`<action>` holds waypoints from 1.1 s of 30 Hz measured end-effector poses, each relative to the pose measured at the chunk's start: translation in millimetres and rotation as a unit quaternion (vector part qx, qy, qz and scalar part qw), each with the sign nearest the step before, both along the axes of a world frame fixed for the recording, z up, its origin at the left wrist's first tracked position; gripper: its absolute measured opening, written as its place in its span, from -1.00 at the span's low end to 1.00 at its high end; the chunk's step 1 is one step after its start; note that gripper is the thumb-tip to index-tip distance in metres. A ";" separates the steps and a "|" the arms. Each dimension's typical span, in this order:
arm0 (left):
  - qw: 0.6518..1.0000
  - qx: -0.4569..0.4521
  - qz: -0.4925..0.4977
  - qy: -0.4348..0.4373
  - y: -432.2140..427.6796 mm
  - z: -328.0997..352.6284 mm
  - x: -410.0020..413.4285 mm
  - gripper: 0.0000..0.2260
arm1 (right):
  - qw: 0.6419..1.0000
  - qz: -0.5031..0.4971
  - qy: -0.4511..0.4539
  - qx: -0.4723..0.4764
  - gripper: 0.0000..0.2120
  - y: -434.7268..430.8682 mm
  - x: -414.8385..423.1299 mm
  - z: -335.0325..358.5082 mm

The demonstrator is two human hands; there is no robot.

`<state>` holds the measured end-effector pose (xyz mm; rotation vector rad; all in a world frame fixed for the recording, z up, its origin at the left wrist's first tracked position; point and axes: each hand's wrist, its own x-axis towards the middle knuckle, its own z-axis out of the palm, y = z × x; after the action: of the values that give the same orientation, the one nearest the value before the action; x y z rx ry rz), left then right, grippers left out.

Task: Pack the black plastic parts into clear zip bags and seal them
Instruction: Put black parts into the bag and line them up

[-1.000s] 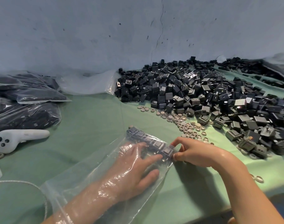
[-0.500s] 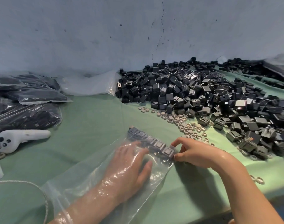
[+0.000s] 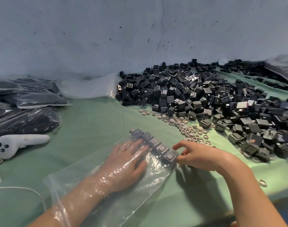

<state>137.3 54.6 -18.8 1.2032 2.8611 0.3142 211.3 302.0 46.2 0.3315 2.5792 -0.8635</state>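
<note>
Clear zip bag (image 3: 156, 179): flat on the green tabletop (image 3: 94, 122), near the front edge, mouth toward the person.
Black parts in bag (image 3: 156, 145): one row along the bag's far end.
Left hand (image 3: 128, 163): inside the bag, fingers straight and released, tips against the row.
Right hand (image 3: 200, 157): outside, at the bag's far right corner, fingers loosely curled; whether it pinches the plastic cannot be told.
Pale rings (image 3: 187, 130): scattered just beyond the bag.
Loose black parts (image 3: 197, 95): large heap, back right.
Filled bags (image 3: 25, 102): stacked, far left.
White controller (image 3: 17, 142): in front of that stack.
</note>
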 end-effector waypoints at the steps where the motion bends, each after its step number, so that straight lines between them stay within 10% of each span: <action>1: 1.000 -0.002 -0.007 -0.004 0.0 -0.8 -2.5 -0.43 | 1.000 -0.012 0.018 -0.005 -0.64 0.0 0.6 2.2; 7: 0.998 0.053 -0.032 0.003 0.5 -4.5 -10.7 -0.49 | 0.974 -0.003 0.223 0.042 -0.57 -31.1 -18.7 6.6; 19: 0.963 0.259 -0.030 -0.065 -0.6 7.2 -9.5 -0.67 | 0.972 0.087 0.209 0.053 -0.47 -60.2 -58.4 -32.4; 33: 0.991 0.120 -0.057 -0.014 0.4 20.3 -10.8 -0.62 | 0.960 0.165 0.189 0.123 -0.49 -70.4 -56.4 -42.0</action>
<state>126.5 55.1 1.5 1.3796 2.7765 0.6805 154.9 231.6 4.2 -0.2200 2.9811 -0.5252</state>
